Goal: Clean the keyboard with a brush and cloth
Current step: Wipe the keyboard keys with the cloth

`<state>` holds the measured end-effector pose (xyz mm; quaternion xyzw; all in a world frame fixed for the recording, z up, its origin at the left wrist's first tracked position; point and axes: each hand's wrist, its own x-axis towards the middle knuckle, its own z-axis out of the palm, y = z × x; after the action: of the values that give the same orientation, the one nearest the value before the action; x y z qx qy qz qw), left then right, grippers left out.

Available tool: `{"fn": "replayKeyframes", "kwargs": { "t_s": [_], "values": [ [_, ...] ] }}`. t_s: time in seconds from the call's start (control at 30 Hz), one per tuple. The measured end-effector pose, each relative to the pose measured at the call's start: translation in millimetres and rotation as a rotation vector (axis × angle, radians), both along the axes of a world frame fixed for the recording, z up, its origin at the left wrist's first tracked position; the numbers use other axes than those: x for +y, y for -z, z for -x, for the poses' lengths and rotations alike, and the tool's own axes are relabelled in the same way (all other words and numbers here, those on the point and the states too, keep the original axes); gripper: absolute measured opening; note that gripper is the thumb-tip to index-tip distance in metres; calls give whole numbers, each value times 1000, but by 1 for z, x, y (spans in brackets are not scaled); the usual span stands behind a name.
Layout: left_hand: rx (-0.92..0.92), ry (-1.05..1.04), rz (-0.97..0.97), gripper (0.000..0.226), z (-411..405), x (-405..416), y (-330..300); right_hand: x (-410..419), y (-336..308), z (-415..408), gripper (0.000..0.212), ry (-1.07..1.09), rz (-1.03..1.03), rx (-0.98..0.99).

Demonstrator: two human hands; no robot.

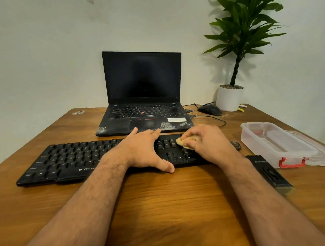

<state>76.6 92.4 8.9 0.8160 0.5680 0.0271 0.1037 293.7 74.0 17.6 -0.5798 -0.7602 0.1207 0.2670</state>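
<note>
A black keyboard lies across the wooden desk in front of me. My left hand rests flat on its middle, fingers spread, thumb over the front edge, holding nothing. My right hand is closed on a small yellowish cloth, pressed onto the keys at the keyboard's right end. A black brush with pale bristles at its near end lies on the desk to the right of my right forearm.
An open black laptop, dusty on its palm rest, stands just behind the keyboard. A black mouse with a cable and a potted plant are at the back right. A clear plastic box with a red latch sits at the right.
</note>
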Motion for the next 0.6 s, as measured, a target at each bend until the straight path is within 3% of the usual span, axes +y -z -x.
{"fn": "replayKeyframes", "kwargs": {
  "t_s": [0.17, 0.23, 0.37, 0.6],
  "values": [
    [-3, 16, -4, 142, 2, 0, -1, 24, 1, 5, 15, 238, -139, 12],
    [9, 26, -2, 146, 4, -1, -1, 16, -2, 3, 19, 131, -171, 25],
    [11, 24, 3, 151, 5, 1, -1, -4, -5, 12, 33, -184, -17, -43],
    [-14, 28, -24, 148, 5, 0, 1, -17, -7, 15, 31, -219, 12, 126]
  ]
}}
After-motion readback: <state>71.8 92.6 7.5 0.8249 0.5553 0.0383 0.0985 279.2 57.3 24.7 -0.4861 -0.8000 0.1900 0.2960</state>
